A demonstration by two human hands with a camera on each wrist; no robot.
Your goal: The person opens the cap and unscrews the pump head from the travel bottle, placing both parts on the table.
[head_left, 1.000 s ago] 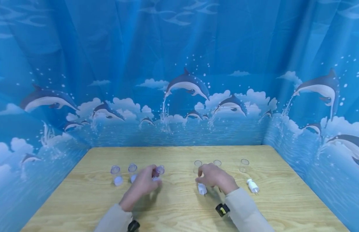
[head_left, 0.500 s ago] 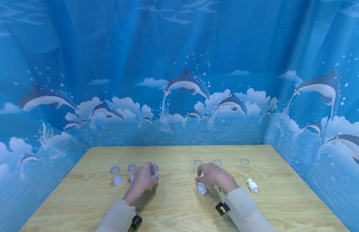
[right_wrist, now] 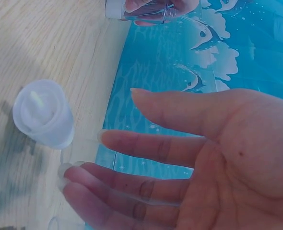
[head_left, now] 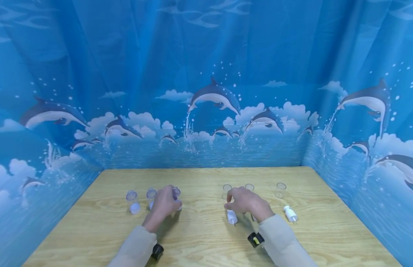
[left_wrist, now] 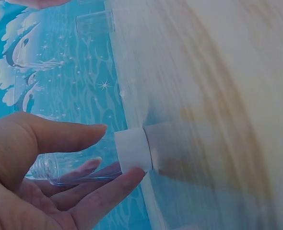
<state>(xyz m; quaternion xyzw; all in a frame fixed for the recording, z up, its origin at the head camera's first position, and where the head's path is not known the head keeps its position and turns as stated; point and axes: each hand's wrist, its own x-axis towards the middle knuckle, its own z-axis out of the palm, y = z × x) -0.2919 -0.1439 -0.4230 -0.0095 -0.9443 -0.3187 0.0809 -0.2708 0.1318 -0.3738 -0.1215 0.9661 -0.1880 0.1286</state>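
Note:
My left hand (head_left: 163, 205) holds a clear bottle (head_left: 176, 192) with a white lower end (left_wrist: 134, 150), which stands on the table. In the left wrist view the thumb lies along one side of the bottle and the fingers along the other, with one fingertip touching the white end. My right hand (head_left: 243, 201) hovers with relaxed fingers and nothing in its grasp, over a small white piece with a thin spout (head_left: 232, 217). In the right wrist view the white piece (right_wrist: 43, 114) sits just beyond the fingertips. Part of another white piece (head_left: 254, 218) shows behind the right wrist.
Two more clear bottles with white ends, one far left (head_left: 133, 202) and one nearer (head_left: 151, 194), stand beside my left hand. Clear cups (head_left: 227, 188), (head_left: 249, 187), (head_left: 281, 190) line the right side. A white spouted piece (head_left: 290, 214) lies at right. A dolphin-printed curtain (head_left: 206, 92) surrounds the table (head_left: 206, 244).
My left hand has moved slightly left with the clear bottle, bringing it close to the other bottles. The right hand has stayed where it was.

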